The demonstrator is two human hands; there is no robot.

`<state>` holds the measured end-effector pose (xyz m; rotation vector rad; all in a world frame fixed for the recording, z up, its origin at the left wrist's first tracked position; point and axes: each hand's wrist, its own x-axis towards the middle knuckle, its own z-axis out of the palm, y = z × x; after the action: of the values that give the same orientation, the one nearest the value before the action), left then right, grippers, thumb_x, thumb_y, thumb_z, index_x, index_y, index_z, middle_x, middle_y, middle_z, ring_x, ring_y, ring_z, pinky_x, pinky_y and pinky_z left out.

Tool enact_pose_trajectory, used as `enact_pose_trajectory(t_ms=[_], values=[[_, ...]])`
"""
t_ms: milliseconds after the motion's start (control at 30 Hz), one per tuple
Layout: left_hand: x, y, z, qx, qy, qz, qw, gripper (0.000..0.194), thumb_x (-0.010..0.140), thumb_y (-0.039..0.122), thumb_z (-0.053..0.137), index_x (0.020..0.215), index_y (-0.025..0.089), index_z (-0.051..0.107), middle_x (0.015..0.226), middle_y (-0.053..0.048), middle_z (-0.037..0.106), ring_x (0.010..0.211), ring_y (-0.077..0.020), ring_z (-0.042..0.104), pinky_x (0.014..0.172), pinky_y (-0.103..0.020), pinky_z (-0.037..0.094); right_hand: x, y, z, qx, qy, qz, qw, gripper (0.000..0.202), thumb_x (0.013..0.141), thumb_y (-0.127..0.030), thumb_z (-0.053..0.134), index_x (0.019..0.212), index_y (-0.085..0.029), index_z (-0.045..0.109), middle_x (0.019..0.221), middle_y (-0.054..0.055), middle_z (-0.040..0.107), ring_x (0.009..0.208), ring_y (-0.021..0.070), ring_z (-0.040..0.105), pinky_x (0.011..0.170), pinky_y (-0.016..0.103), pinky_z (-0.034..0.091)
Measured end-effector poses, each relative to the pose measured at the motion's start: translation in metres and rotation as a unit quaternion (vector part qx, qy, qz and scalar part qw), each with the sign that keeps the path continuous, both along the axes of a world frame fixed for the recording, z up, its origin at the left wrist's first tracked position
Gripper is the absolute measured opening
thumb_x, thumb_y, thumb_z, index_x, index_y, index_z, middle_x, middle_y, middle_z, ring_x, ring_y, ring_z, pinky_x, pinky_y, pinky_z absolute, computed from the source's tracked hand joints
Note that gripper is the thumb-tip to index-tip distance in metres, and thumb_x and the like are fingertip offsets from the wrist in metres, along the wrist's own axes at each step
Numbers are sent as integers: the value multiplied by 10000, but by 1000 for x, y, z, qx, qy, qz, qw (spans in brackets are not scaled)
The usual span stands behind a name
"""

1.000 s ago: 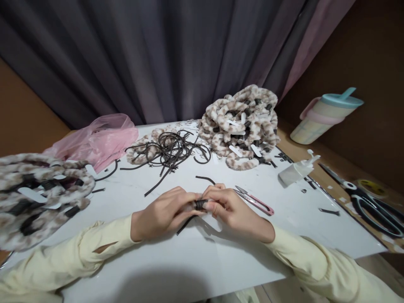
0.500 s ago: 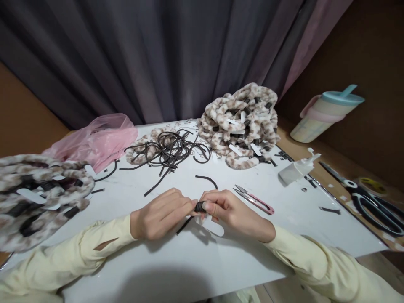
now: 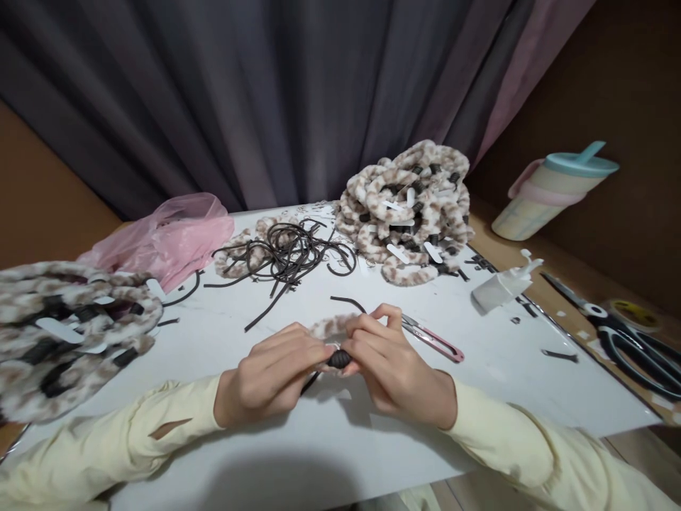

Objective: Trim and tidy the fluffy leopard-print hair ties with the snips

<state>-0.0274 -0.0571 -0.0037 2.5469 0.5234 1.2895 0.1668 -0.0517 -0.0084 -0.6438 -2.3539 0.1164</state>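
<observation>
Between my two hands is a fluffy white-and-brown spotted ring (image 3: 334, 326) with a dark cord wrapped tightly in a band (image 3: 339, 359) around it. My left hand (image 3: 277, 369) pinches the ring at the left side of the wrap. On the other side my right hand (image 3: 399, 362) has its fingers closed on it, the index finger raised and bent. A loose cord end (image 3: 310, 383) sticks out below my left fingers. Another dark cord piece (image 3: 347, 301) lies just beyond the hands. Pink-handled thread snips (image 3: 433, 341) rest beside my right hand, partly hidden by it.
A heap of wrapped fluffy rings (image 3: 409, 206) stands at the back, another pile (image 3: 69, 326) at left. Tangled dark cords (image 3: 290, 248) lie between, near a pink plastic bag (image 3: 170, 234). At right are a white glue bottle (image 3: 500, 289), large scissors (image 3: 628, 341) and a tumbler (image 3: 547, 195).
The ring has turned in my hands; its fluffy loop now shows beyond my fingers and the white tag below is out of sight. My right hand has shifted its grip, with the index finger lifted.
</observation>
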Motion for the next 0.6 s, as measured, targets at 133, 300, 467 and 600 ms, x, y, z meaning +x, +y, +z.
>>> enact_pose_trajectory(t_ms=[133,300,467,600], values=[[4,0,-1,-30,-47,6,998,312,762,-47,495,1007,119,593,782,-100,671,697,-152,621,620,-272,516,1,1,-1,71,-12,-27,997,223,903,-133,365,758,-123,534,637,41,553,712,168,504,697,342,274],[4,1,5,-158,-42,55,985,131,778,46,559,826,138,638,766,-68,689,690,-138,637,618,-213,512,3,7,-2,-16,17,-9,1000,156,882,-111,368,870,-130,523,692,41,572,763,175,510,720,346,266],[-2,12,27,-409,111,99,900,181,752,254,641,907,162,657,844,-25,689,721,-132,615,605,-189,461,6,14,-3,-100,-5,0,995,147,890,-127,372,871,-144,516,728,43,592,785,180,498,738,349,254],[-1,23,40,-557,138,26,819,266,809,384,556,929,150,599,837,-22,682,724,-124,610,593,-188,425,7,16,0,-114,-30,3,993,118,884,-100,397,912,-142,503,817,55,602,816,175,507,766,347,253]])
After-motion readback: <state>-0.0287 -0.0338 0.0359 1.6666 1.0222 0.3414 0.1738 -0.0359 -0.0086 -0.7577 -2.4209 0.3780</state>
